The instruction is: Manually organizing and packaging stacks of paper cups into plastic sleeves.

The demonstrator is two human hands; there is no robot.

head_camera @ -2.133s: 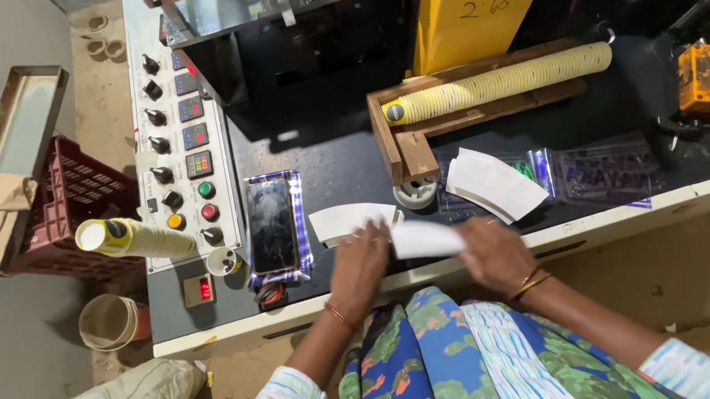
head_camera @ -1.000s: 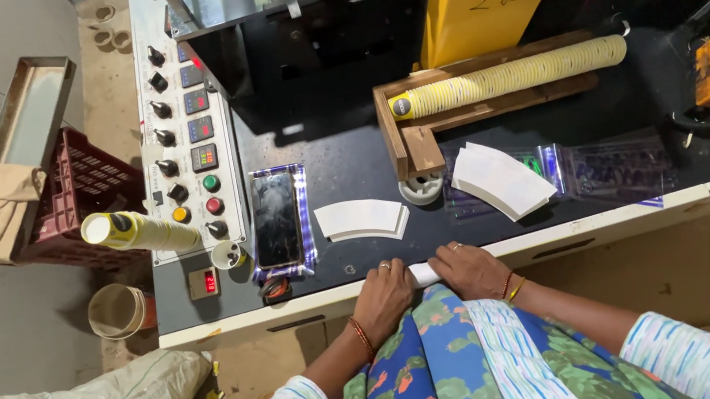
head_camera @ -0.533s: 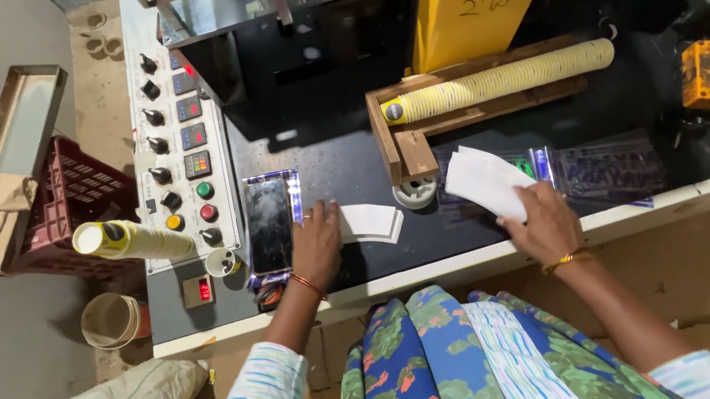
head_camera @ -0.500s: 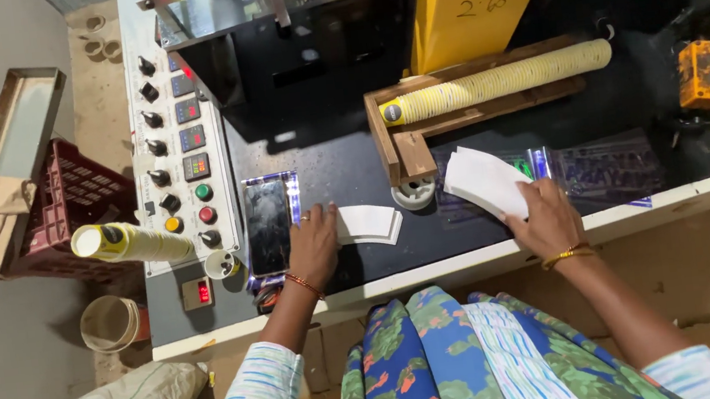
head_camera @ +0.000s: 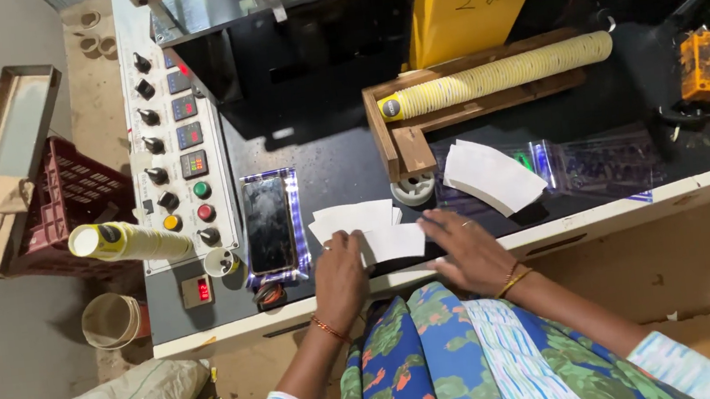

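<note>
Both hands are down flat on the dark tabletop (head_camera: 342, 161) right at its near edge. The left hand (head_camera: 339, 277) lies palm-down with fingers spread over the left end of a small stack of white fan-shaped paper blanks (head_camera: 367, 229), and the right hand (head_camera: 465, 249), fingers stretched out and open, presses on the right end of the same stack. Neither hand grips anything; they pin the sheets from above.

The risk here: those blanks are thin and loose, fanned unevenly, and they sit just beside the front lip of the tabletop. A sideways push from either palm could, I'd judge, shear the pile apart or slide the lower sheets off the edge onto the person's lap. A second stack of blanks (head_camera: 492, 175) lies just past the right hand's fingertips, near enough to be nudged or mixed in. A dark phone (head_camera: 268, 225) rests close to the left of the pile, beside the control panel (head_camera: 175, 149), so a sweep that way could knock it.

So the blanks lie directly under and between the two hands, touching both.
</note>
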